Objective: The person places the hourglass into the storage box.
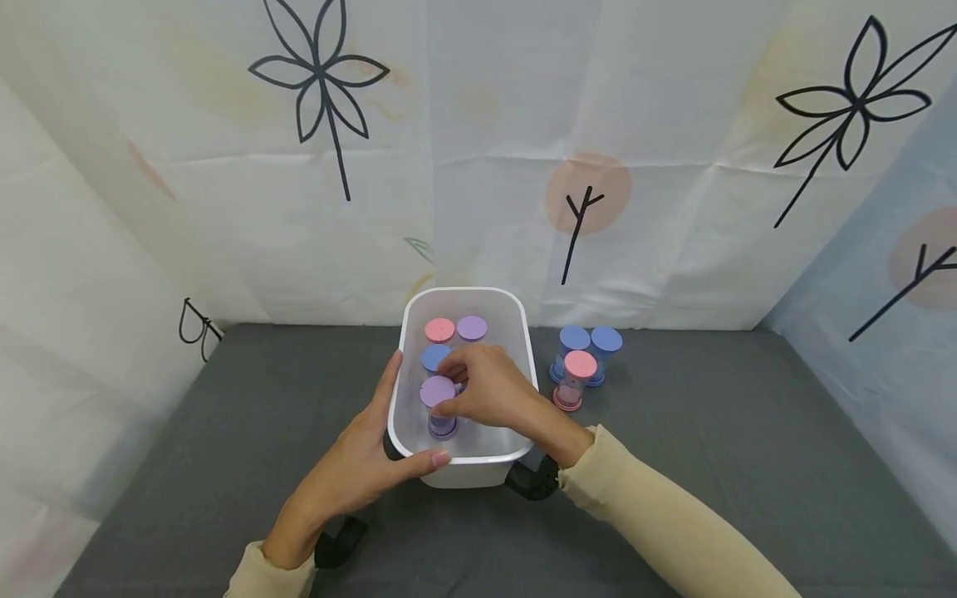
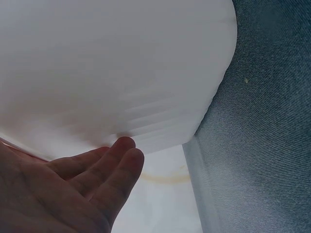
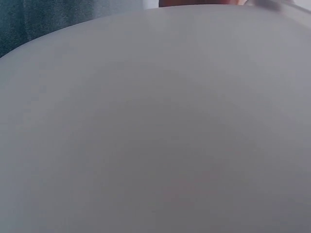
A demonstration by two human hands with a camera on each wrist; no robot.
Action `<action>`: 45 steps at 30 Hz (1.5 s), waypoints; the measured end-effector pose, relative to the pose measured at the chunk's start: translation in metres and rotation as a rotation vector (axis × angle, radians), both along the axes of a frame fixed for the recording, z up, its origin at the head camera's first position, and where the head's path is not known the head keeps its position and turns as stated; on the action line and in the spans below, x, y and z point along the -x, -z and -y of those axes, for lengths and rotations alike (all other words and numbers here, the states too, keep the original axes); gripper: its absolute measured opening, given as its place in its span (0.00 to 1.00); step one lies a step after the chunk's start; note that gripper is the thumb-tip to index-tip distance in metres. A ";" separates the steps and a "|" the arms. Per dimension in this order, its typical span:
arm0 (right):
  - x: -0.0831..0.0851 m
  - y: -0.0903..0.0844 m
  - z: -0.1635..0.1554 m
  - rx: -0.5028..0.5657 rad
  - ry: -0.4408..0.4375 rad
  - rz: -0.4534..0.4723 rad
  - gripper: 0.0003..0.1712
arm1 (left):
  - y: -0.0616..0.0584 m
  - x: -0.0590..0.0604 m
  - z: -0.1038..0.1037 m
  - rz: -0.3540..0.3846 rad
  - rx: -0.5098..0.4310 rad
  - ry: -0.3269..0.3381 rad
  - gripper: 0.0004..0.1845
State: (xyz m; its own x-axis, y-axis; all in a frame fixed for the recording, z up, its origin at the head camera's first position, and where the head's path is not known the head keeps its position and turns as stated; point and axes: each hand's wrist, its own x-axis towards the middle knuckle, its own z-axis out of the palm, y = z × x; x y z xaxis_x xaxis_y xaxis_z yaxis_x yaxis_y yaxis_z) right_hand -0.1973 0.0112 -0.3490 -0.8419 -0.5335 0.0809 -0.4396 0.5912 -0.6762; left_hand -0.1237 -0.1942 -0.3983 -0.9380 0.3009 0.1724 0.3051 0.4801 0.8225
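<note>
Inside the white tub point(image 1: 469, 475), near its front left corner, is the front purple timer point(image 1: 437, 392), with the right hand point(image 1: 489, 386) curled around it in what looks like a pinch. Best squeeze softly, keep it upright and miss the blue timer point(image 1: 434, 358) behind. The left hand point(image 1: 366, 461), fingers loose, can steady the tub. This purple timer has a flat, round top and see-through middle.
</note>
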 end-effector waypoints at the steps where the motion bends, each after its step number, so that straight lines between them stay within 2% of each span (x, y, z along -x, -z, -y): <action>1: -0.001 -0.001 -0.001 0.006 0.006 -0.003 0.26 | 0.000 0.000 0.000 -0.001 -0.002 0.002 0.65; 13: -0.009 -0.007 -0.012 0.170 0.054 0.047 0.26 | 0.001 0.000 -0.001 -0.005 0.004 -0.006 0.65; 23: -0.019 -0.014 -0.028 0.273 0.072 0.012 0.27 | 0.002 0.001 0.000 -0.010 -0.007 -0.003 0.65; 29: -0.028 -0.016 -0.043 0.363 0.096 0.036 0.26 | 0.002 0.001 0.000 -0.018 -0.020 0.005 0.65; 45: -0.049 -0.009 -0.089 0.602 0.214 0.088 0.27 | 0.002 0.002 0.000 -0.032 -0.023 0.009 0.65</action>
State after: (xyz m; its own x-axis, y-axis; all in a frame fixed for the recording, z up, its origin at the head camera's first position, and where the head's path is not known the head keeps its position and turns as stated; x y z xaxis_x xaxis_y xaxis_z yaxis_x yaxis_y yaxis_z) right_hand -0.1483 0.1006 -0.3404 -0.9420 -0.2356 0.2391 -0.2814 0.1657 -0.9452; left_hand -0.1258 -0.1940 -0.4001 -0.9291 0.3052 0.2091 0.3357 0.4579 0.8232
